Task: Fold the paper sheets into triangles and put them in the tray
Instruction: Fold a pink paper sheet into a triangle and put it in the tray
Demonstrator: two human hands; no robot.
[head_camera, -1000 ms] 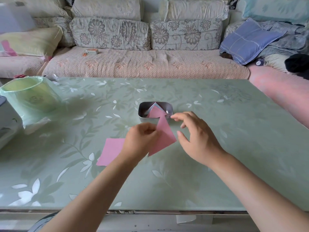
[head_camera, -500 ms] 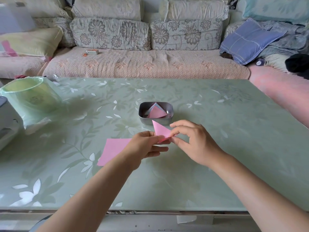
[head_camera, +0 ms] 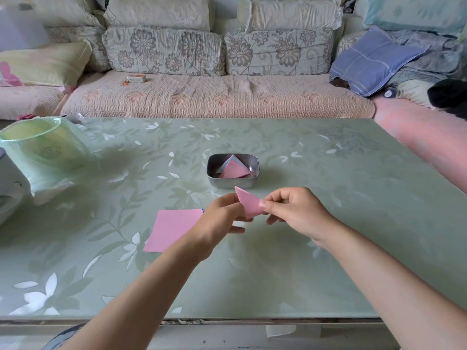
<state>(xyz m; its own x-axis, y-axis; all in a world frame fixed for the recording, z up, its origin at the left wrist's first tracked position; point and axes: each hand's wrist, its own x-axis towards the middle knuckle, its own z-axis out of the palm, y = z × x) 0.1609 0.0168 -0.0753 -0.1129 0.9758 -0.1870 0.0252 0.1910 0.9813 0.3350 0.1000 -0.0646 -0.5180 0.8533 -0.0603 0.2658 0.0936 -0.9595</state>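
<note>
Home living room. Long sofa with floral cushions at 12 o'clock, blue pillow at 2 o'clock, low table with green floral cover in front.

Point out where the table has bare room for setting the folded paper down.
Bare: right of the tray, out to the table edge; also between tray and bin. Crowded: the left edge with the bin, and the flat sheets by the left hand.

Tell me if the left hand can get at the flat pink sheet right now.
Probably yes: the sheet lies uncovered beside the left hand, nothing between. But that hand and the right hand both pinch the folded paper, so it must let go first.
</note>
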